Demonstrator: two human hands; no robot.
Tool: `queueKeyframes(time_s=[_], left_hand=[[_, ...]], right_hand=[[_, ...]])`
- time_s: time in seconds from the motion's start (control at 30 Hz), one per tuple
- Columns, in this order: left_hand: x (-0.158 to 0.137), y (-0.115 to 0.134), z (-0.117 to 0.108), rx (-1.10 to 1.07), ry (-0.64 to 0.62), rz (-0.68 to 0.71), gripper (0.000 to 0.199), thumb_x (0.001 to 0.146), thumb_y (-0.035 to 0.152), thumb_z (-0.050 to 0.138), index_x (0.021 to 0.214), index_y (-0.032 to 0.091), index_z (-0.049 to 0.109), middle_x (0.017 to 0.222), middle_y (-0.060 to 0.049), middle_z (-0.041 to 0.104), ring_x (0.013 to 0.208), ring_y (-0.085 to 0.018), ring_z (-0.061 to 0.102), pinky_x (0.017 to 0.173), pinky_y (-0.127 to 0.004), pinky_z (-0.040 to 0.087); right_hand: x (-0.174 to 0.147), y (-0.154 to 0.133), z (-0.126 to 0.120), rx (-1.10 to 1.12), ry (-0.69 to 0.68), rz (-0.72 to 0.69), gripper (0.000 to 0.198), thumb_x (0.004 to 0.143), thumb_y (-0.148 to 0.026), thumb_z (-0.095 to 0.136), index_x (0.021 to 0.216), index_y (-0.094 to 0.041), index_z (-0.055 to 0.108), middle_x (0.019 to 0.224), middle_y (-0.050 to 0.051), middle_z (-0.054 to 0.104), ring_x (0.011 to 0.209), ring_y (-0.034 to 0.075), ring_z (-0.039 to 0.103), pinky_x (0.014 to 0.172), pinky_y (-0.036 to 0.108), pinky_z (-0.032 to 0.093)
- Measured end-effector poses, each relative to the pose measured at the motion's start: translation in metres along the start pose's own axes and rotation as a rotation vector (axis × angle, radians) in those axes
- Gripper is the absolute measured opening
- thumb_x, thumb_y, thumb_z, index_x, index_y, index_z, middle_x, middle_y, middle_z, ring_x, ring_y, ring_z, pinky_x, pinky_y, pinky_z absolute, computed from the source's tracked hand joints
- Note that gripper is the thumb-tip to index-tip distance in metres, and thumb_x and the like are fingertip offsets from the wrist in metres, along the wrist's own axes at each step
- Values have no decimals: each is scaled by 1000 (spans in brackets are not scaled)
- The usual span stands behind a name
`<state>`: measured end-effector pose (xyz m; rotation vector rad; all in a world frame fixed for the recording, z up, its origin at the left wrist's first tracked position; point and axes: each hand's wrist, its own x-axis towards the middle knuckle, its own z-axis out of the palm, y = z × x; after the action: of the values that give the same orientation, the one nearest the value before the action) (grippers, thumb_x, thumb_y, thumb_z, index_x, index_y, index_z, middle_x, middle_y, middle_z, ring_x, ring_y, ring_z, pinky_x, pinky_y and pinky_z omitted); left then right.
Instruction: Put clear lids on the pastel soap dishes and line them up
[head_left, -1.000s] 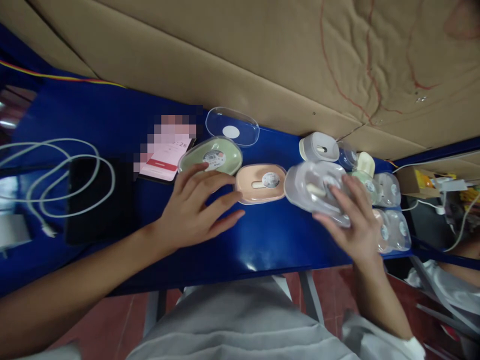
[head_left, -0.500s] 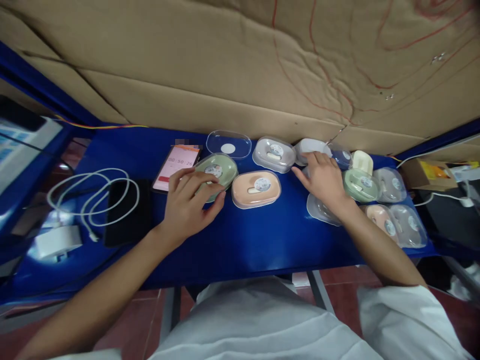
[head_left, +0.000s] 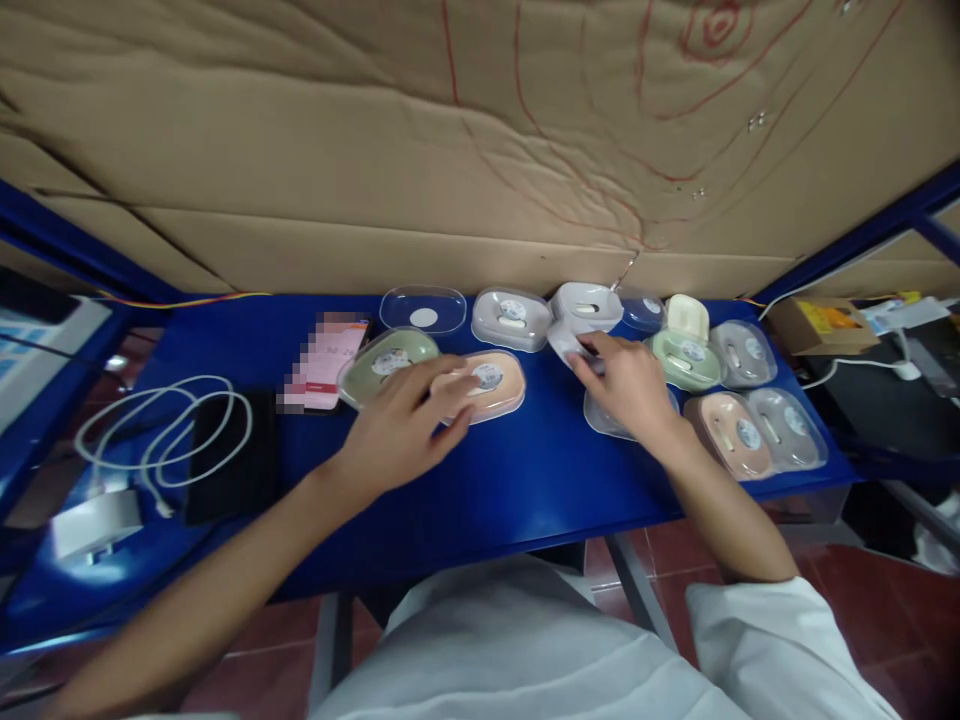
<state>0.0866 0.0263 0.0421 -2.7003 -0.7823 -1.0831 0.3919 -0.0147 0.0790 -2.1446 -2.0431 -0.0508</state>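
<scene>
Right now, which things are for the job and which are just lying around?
Probably for the job: peach box by the left hand; grey piece in the right hand; green box; grey boxes; clear lid.

Probably just lying around: phone; cable; charger.

The box labels (head_left: 512,310) and phone screen (head_left: 339,355) (partly pixelated) show nothing clearly legible.

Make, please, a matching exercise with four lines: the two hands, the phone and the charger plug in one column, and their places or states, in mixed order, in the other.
1. left hand
2. right hand
3. phone
4. charger plug

A. screen lit, beside a green box
B. fingers over a peach box
C. near the left end of the table
D. pinching a pale grey piece

Right pairs: 1-B, 2-D, 3-A, 4-C
</scene>
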Motion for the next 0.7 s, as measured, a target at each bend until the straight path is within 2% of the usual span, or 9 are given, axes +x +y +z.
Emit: queueKeyframes(time_s=[0.1,0.17,0.3,0.4,0.47,0.53,0.6,0.63,0.7], left_hand=[[-6,24,7,-59,54,119,47,94,21,82,137,23,65,150,-18,64,134,-33,68,106,-47,64],[-11,33,7,-105,92,165,52,92,19,84,139,27,65,153,-16,61,139,-33,65,109,-49,63],[-27,42,0,-140,-31,308,30,101,9,66,130,16,69,132,-16,75,130,-30,70,110,-47,63],[-42,44,-2,-194,-132,454,17,102,7,59,113,12,71,115,-14,79,117,-26,75,108,-42,64],[-51,43,-2,-194,-216,509,17,101,7,61,112,14,71,116,-12,79,118,-25,74,109,-43,63],[-58,40,-2,-182,-299,542,18,101,9,63,116,16,71,120,-12,77,122,-26,72,112,-44,60],[-63,38,-3,-171,-348,550,16,103,17,66,119,16,71,122,-12,76,125,-27,70,113,-45,59],[-66,37,-4,-164,-370,542,18,105,24,68,120,16,71,123,-13,76,126,-28,69,113,-46,58],[-73,37,-7,-155,-406,494,28,106,39,69,123,18,71,126,-12,75,128,-28,68,114,-47,56]], right_hand=[[-37,-20,-5,184,227,-227,32,112,-41,57,126,-19,75,119,11,83,104,28,77,95,41,55],[-66,-38,-7,260,284,-390,28,112,-39,59,125,-20,75,117,9,83,102,24,77,95,39,55],[-107,-59,-13,276,171,-728,22,110,-34,64,120,-20,77,116,3,84,106,17,75,105,37,52],[-91,-30,-25,259,70,-813,29,111,-45,61,120,-23,78,120,3,83,114,19,75,107,37,54],[-54,16,-36,216,97,-553,34,111,-48,58,125,-24,78,123,7,82,115,23,75,102,38,56],[-5,73,-44,45,183,-54,43,111,-52,56,119,-17,81,118,16,82,108,28,76,93,39,54],[41,128,-46,-164,55,383,61,108,-59,53,116,-7,82,115,28,79,102,29,75,85,41,49],[60,150,-44,-198,20,459,68,105,-62,57,109,2,81,109,35,77,97,31,74,81,43,47],[87,181,-37,-216,-11,483,75,99,-66,62,86,7,80,90,37,75,83,27,72,74,42,43]])
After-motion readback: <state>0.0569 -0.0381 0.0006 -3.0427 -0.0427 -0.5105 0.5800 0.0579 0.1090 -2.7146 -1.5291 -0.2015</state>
